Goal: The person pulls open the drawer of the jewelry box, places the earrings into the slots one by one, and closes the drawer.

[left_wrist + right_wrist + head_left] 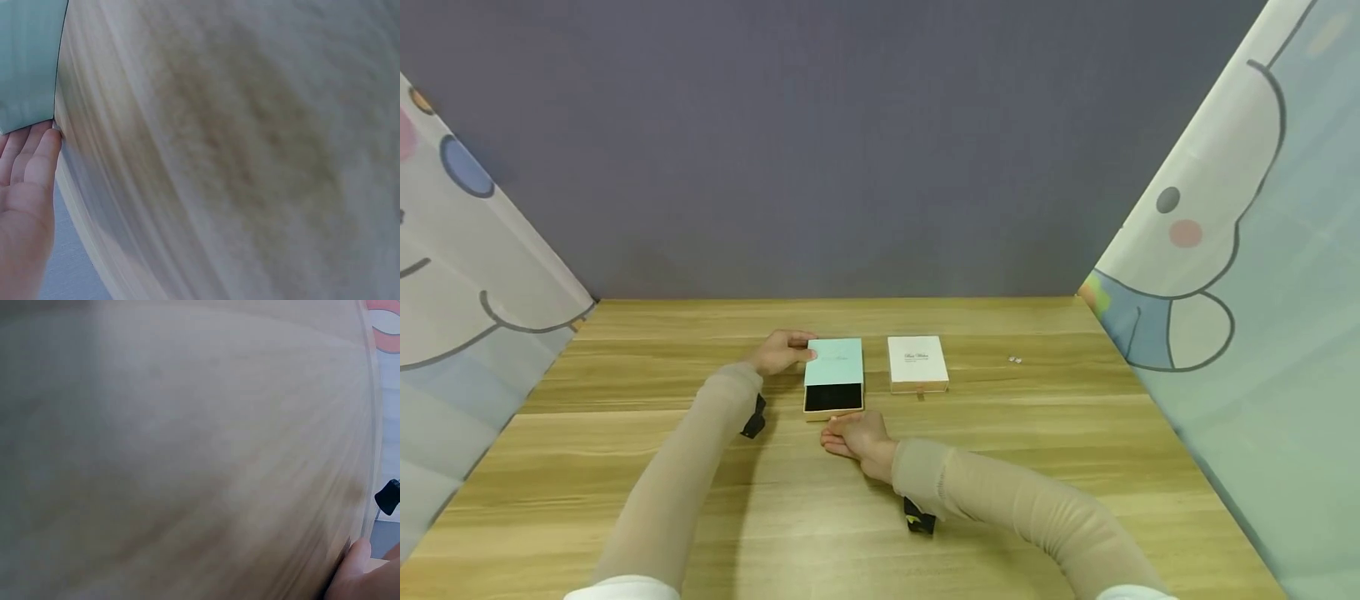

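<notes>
A turquoise sliding gift box (835, 360) lies on the wooden table with its drawer (834, 415) partly out toward me, showing a black interior. At the box's far left corner my left hand (782, 352) holds the sleeve, thumb at the left edge and fingers reaching behind. The left wrist view shows its fingers (39, 159) against the turquoise sleeve (28, 62). My right hand (859, 437) pinches the front edge of the drawer, thumb on top. Only part of that hand (356, 575) shows in the right wrist view, beside a dark edge.
A white gift box (918, 363) with printed lettering and a small ribbon tab stands shut to the right. Farther right lie small white pieces (1015, 360). A dark grey panel (850, 150) rises behind the table; cartoon-printed curtains (1262, 333) flank it.
</notes>
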Available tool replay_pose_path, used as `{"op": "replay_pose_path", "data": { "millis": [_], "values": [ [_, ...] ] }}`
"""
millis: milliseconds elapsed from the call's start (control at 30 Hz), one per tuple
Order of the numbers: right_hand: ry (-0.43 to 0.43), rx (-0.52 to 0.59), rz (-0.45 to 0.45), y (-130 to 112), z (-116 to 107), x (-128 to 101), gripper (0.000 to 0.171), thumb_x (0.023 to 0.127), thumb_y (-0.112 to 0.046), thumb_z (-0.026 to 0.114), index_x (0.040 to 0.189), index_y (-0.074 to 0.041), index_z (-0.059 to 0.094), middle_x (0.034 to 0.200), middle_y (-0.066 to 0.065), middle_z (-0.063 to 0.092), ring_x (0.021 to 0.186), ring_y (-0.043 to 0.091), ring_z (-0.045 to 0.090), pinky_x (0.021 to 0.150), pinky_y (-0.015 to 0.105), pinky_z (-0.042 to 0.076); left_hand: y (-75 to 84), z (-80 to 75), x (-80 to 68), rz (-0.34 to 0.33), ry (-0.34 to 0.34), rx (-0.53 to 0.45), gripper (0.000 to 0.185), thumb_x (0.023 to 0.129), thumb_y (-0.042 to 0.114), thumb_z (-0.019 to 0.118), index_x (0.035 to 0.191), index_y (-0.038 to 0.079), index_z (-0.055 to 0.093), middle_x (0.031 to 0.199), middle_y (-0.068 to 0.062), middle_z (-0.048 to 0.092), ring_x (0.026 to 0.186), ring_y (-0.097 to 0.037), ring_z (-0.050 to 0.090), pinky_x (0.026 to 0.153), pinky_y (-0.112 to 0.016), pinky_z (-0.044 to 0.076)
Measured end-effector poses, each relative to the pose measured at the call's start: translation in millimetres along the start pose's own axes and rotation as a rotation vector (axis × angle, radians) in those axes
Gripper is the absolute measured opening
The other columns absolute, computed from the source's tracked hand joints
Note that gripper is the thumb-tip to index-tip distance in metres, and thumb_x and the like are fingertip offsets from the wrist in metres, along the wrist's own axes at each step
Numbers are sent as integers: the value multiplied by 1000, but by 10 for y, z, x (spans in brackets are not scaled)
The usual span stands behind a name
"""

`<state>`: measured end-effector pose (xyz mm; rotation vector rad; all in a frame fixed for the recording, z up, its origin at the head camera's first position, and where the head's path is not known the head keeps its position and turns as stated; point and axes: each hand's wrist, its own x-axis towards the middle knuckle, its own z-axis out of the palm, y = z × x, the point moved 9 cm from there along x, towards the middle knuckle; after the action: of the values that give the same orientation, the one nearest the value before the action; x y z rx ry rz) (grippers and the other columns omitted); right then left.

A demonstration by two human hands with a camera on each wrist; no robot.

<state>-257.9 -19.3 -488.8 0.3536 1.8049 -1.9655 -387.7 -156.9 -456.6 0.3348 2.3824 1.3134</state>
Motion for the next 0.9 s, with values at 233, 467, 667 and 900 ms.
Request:
{"op": "replay_pose_path", "data": {
  "millis": [233, 467, 667, 900],
  "values": [
    [1, -10, -10, 1, 7, -7, 19, 89, 1, 55, 104, 12, 61, 89, 21, 69, 74, 16, 68, 69, 25, 57, 258, -7, -172, 4, -6, -14, 49, 93, 15, 54, 137, -2, 39, 142, -27, 32, 132, -41, 28, 107, -53, 30],
    [-5, -5, -7, 16, 8, -8, 19, 88, 2, 55, 104, 12, 61, 87, 20, 69, 72, 15, 68, 69, 26, 57, 158, -4, -111, 10, -8, -2, 49, 93, 18, 55, 136, 1, 41, 143, -25, 32, 132, -40, 29, 107, -52, 31],
    [-9, -1, -7, 25, 8, -3, 20, 87, 1, 57, 104, 11, 61, 88, 20, 69, 69, 12, 68, 68, 25, 57, -18, -15, 10, 5, 3, 0, 50, 92, 24, 56, 137, 5, 42, 143, -23, 33, 132, -38, 29, 107, -51, 31],
    [-8, -5, -10, 33, 9, -15, 19, 87, 1, 57, 103, 11, 61, 88, 20, 69, 71, 13, 68, 69, 25, 57, -14, -8, -12, 10, 5, -11, 50, 92, 23, 56, 137, 6, 42, 143, -22, 33, 133, -37, 30, 107, -51, 31]
  ]
}}
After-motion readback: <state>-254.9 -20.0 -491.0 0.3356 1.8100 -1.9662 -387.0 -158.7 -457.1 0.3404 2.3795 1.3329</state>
